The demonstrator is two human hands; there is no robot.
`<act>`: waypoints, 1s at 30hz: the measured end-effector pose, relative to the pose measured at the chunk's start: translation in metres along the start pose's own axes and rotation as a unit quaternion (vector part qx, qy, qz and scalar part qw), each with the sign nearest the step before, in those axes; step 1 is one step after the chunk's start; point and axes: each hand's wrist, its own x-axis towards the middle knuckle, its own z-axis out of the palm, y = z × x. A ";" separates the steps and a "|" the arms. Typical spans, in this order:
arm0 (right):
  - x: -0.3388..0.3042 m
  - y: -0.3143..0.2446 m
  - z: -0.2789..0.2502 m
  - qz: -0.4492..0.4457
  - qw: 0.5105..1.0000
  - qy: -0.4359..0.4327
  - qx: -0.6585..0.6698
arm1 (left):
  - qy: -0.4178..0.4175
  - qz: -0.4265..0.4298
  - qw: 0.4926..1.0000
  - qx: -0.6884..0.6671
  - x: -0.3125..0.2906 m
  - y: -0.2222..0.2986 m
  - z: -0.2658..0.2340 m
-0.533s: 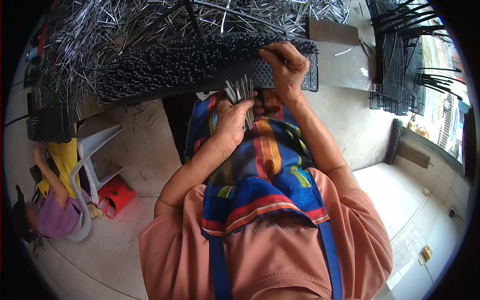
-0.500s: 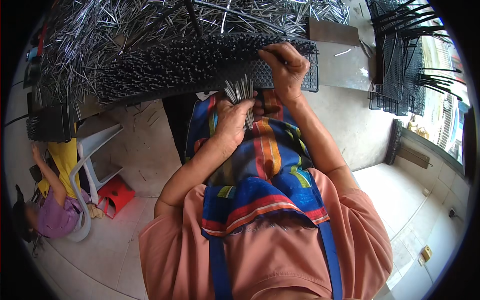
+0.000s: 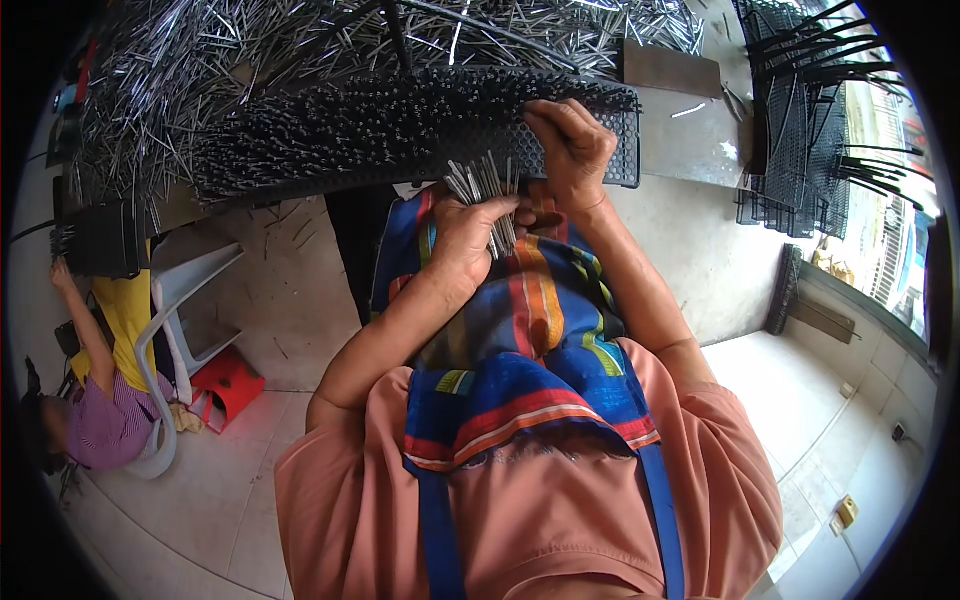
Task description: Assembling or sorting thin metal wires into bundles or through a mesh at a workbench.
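A bundle of thin metal rods [image 3: 480, 182] is gripped in my left hand [image 3: 468, 235], above the striped apron on my lap. My right hand [image 3: 577, 150] hovers over the right part of a long black perforated tray [image 3: 622, 150], its fingers pinched together. Whatever the pinch may hold is too small or hidden to make out. Short dark rods [image 3: 330, 135] stand upright in the tray's holes, packed densely from its left end to near my right hand. Open holes show around and beyond that hand.
A large heap of loose metal rods [image 3: 200, 70] lies behind the tray. Beside it are a brown plate [image 3: 670, 70] and pliers [image 3: 735, 102]. Black mesh racks [image 3: 795, 130] stand at the far right. At left, another person [image 3: 110, 420] sits on a grey chair near a red bag [image 3: 230, 385].
My right hand has shifted slightly downward and right, still pinched over the tray. The rods in my left hand have fanned out a little. The other person's hand has risen.
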 end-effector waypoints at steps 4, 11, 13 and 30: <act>-0.002 0.000 0.001 0.010 1.000 -0.020 -0.022 | -0.022 0.003 1.000 -0.005 0.003 0.001 0.001; -0.001 -0.008 -0.001 -0.007 0.980 -0.065 -0.188 | -0.028 0.026 0.999 -0.024 0.008 -0.005 0.000; -0.006 -0.014 -0.011 -0.033 0.982 -0.068 -0.174 | -0.042 0.027 0.998 -0.023 0.007 -0.004 0.000; 0.001 0.001 -0.033 0.218 0.934 0.102 0.263 | -0.037 -0.008 0.997 0.068 0.000 -0.022 -0.017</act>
